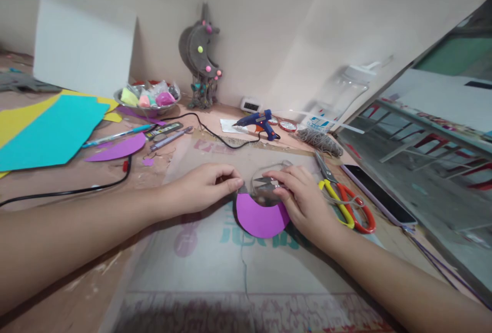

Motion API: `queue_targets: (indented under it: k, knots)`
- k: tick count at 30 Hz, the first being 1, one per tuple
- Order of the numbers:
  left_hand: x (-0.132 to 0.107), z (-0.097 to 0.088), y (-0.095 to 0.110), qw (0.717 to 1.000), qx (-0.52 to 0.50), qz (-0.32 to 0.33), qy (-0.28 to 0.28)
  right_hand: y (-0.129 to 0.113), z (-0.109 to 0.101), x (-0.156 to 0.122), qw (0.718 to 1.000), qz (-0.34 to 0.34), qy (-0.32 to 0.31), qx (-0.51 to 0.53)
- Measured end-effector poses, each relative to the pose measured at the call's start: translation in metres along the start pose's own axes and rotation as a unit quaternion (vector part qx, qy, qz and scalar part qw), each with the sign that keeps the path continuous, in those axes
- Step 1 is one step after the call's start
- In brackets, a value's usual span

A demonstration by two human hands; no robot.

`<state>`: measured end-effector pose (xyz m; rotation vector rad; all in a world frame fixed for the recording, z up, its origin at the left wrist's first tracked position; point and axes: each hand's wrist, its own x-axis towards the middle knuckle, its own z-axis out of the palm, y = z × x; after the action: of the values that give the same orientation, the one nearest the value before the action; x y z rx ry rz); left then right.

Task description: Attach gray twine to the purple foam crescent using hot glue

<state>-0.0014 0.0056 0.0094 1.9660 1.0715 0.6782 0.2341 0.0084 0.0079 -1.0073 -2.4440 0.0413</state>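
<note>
A purple crescent-shaped piece lies between my hands above the printed sheet, with a darker edge showing around it. My left hand is closed, thumb and forefinger pinching the grey tip at the crescent's upper left. My right hand curls over the crescent's right end and holds small snips, whose dark pointed blades aim left. A thin grey strand loops near the blades. Part of the crescent's right end is hidden under my right fingers.
Right of my hand lie large scissors and a phone. Behind are a glue gun, a grey yarn bundle and a plastic bottle. A decorated grey moon stands by the wall; coloured sheets lie left.
</note>
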Motion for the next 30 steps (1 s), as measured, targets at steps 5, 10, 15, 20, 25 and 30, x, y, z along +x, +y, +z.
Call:
queue_targets:
  k: [5,10,15,20,25,30]
  knots:
    - [-0.0002,0.0007,-0.0019,1.0,0.012,0.013,-0.001,-0.0005,0.0001,-0.0007,1.0,-0.011,0.003,0.021]
    - [-0.0005,0.0013,-0.003,0.999,0.029,0.022,0.004,0.0,0.0026,-0.0003,1.0,-0.013,-0.007,0.005]
    - [0.0001,0.0015,-0.002,0.999,0.035,0.031,0.001,0.0006,0.0045,-0.0006,1.0,-0.019,-0.013,-0.007]
    - [0.0,0.002,-0.0022,0.999,0.034,0.028,0.002,0.0006,0.0049,-0.0016,1.0,-0.022,-0.011,-0.005]
    - [-0.001,0.0025,-0.0036,0.999,0.037,0.03,0.0,0.0002,0.0049,-0.0008,0.999,-0.026,-0.018,-0.007]
    - [-0.0003,0.0027,-0.0056,0.999,0.041,0.033,-0.001,-0.0002,0.0052,0.0004,0.999,-0.031,-0.018,-0.009]
